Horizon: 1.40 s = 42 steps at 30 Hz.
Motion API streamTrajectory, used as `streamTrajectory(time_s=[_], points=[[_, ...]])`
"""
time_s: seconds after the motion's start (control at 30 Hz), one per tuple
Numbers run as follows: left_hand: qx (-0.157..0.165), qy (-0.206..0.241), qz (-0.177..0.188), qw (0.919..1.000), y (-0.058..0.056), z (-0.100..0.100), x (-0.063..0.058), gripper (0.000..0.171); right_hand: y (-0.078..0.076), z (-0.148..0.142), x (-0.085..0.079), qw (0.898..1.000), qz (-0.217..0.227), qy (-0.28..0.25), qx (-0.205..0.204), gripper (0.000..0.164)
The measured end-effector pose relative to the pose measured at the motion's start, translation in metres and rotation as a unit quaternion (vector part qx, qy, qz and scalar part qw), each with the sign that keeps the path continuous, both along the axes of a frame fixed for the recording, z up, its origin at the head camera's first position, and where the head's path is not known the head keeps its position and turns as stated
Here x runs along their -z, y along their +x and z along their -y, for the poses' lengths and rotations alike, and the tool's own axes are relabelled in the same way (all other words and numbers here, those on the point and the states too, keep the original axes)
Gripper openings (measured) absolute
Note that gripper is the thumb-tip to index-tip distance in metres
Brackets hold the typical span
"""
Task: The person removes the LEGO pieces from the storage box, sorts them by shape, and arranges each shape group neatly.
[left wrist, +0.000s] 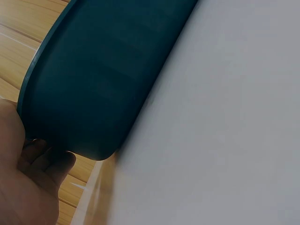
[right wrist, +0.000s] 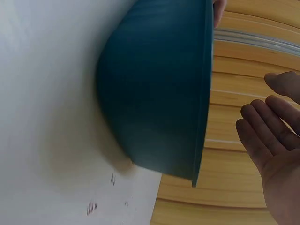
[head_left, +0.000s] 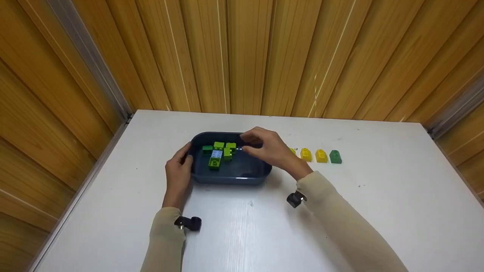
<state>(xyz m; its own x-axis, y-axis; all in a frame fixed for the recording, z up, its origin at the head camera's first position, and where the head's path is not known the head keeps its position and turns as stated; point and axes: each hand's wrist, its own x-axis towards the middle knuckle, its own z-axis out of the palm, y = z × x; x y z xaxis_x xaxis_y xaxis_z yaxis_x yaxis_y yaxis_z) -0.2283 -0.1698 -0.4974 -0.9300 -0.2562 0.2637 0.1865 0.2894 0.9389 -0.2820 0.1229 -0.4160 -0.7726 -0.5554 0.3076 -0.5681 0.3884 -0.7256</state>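
A dark blue plastic basin (head_left: 245,180) stands on the white table. My left hand (head_left: 178,172) holds its left end, thumb at the rim; the left wrist view shows curled fingers (left wrist: 61,164) against the outer wall. Inside, toward the left, lie several toy building bricks: light green bricks (head_left: 218,145), a dark green brick (head_left: 207,149), a light blue brick (head_left: 216,153) and a green brick (head_left: 214,163) nearest the front. Over the basin's right part hovers my right hand (head_left: 270,148), thumb and fingers apart. The right wrist view shows nothing in it.
Right of the basin, a row of sloped bricks sits on the table (head_left: 234,234): yellow bricks (head_left: 306,155) and a green brick (head_left: 335,156). One at the row's left end is partly hidden by my right hand. A wood-patterned wall (head_left: 249,56) rises behind the table.
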Motion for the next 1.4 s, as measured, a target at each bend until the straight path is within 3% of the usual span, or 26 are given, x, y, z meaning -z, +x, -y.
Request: streamTrajectory(time_s=[0.27,0.8,1.17,1.4], points=[[-0.010,-0.006,0.010,0.9999,0.000,0.005,0.001,0.044,-0.001,0.032,0.014,0.999,0.016,-0.019,-0.028,0.034],[-0.004,0.007,0.007,0.9999,0.002,0.009,0.004,0.043,-0.007,0.086,0.038,0.998,0.055,-0.018,0.022,0.035],[-0.005,-0.003,-0.001,1.0000,0.001,0.009,0.005,0.042,-0.011,0.109,0.047,0.999,0.026,-0.025,0.012,0.034],[-0.006,-0.001,0.000,1.0000,0.002,0.007,0.006,0.043,-0.013,0.121,0.050,0.999,-0.005,0.042,0.009,0.035]])
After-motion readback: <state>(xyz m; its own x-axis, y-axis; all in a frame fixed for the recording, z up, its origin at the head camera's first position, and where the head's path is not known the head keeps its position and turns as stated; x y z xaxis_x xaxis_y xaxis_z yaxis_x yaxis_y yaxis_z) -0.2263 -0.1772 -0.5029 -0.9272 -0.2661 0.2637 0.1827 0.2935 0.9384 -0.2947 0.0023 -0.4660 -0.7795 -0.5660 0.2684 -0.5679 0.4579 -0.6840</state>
